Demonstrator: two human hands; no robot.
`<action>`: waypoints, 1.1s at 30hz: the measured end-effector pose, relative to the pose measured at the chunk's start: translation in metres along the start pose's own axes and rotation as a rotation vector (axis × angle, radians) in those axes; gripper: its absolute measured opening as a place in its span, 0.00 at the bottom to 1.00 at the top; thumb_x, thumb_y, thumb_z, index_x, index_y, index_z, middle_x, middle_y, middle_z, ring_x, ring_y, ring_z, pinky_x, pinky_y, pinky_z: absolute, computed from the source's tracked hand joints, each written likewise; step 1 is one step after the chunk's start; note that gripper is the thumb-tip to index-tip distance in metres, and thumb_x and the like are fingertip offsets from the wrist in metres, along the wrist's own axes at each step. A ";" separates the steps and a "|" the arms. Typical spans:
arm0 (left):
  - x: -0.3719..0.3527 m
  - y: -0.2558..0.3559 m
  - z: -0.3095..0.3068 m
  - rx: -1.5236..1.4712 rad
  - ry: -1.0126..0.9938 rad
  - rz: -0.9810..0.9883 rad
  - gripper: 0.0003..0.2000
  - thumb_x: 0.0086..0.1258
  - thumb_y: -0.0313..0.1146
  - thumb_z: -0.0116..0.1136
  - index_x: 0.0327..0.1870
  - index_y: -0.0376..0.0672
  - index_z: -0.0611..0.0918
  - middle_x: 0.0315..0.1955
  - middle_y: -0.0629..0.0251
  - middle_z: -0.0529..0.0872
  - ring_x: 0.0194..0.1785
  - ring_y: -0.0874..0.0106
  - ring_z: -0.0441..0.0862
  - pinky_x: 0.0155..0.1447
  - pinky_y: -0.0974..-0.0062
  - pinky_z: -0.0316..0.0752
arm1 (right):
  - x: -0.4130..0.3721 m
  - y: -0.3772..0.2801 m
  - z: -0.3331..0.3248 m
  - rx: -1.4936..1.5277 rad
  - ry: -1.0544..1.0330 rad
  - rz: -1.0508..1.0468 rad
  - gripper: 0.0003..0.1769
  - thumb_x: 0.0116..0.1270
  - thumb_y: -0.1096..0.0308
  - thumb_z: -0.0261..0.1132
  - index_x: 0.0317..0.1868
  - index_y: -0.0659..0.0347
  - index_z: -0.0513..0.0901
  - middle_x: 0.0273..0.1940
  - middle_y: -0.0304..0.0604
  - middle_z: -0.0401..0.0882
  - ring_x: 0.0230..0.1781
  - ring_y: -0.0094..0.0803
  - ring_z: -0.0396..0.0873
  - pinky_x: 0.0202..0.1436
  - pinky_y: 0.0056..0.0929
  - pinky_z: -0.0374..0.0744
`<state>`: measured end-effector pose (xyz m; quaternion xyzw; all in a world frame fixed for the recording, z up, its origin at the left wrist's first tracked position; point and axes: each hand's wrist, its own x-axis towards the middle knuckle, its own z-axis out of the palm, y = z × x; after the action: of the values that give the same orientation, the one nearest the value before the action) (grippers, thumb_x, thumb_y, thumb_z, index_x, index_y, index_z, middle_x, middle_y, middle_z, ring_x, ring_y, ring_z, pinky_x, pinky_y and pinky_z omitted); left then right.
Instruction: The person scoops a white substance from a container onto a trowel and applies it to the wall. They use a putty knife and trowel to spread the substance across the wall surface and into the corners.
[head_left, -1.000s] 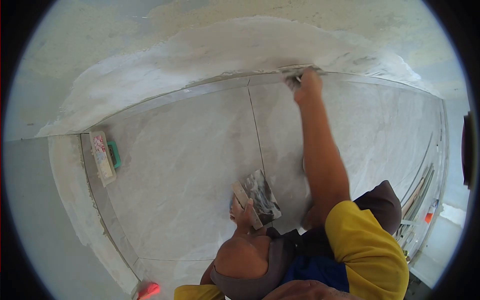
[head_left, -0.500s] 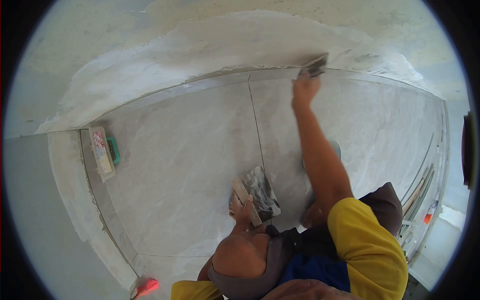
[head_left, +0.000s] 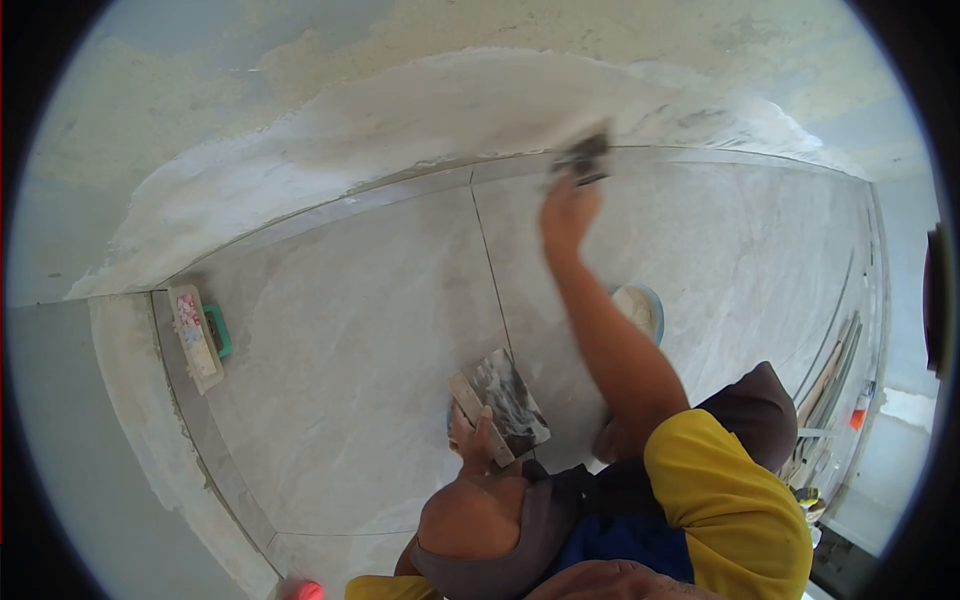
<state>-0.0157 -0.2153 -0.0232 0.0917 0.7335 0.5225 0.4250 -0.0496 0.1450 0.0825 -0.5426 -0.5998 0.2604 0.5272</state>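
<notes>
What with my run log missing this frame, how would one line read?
left hand: grips mortar-smeared board | right hand: scraper at top edge of tile | nearby: bucket

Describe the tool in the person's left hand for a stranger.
On the grey floor tiles, follow the joint line down to the left hand. It grips a flat rectangular metal trowel with a wooden handle, mortar-smeared and broader than the small dark scraper in the right hand.
</notes>
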 end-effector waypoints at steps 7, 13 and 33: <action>-0.001 -0.002 0.002 0.022 0.030 0.033 0.32 0.59 0.42 0.62 0.63 0.37 0.69 0.48 0.56 0.80 0.52 0.63 0.74 0.59 0.64 0.65 | 0.075 0.058 0.020 -0.561 0.308 -0.290 0.23 0.63 0.73 0.57 0.57 0.77 0.70 0.57 0.67 0.69 0.60 0.61 0.66 0.65 0.48 0.65; 0.000 -0.003 0.003 0.060 0.041 0.066 0.28 0.60 0.39 0.62 0.61 0.36 0.70 0.47 0.57 0.79 0.49 0.66 0.75 0.56 0.69 0.69 | -0.050 -0.048 0.054 -0.061 -0.166 -0.172 0.24 0.64 0.74 0.56 0.58 0.78 0.68 0.54 0.68 0.69 0.57 0.62 0.68 0.62 0.48 0.67; 0.000 -0.001 0.000 0.057 -0.029 0.020 0.31 0.62 0.39 0.62 0.65 0.35 0.66 0.51 0.55 0.77 0.52 0.65 0.74 0.58 0.68 0.69 | -0.050 -0.031 0.042 -0.005 -0.178 -0.128 0.20 0.66 0.75 0.55 0.58 0.69 0.71 0.49 0.59 0.76 0.50 0.56 0.74 0.53 0.44 0.73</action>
<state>-0.0150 -0.2159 -0.0243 0.1187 0.7407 0.5042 0.4278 -0.1070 0.1009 0.0799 -0.4793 -0.6783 0.2721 0.4859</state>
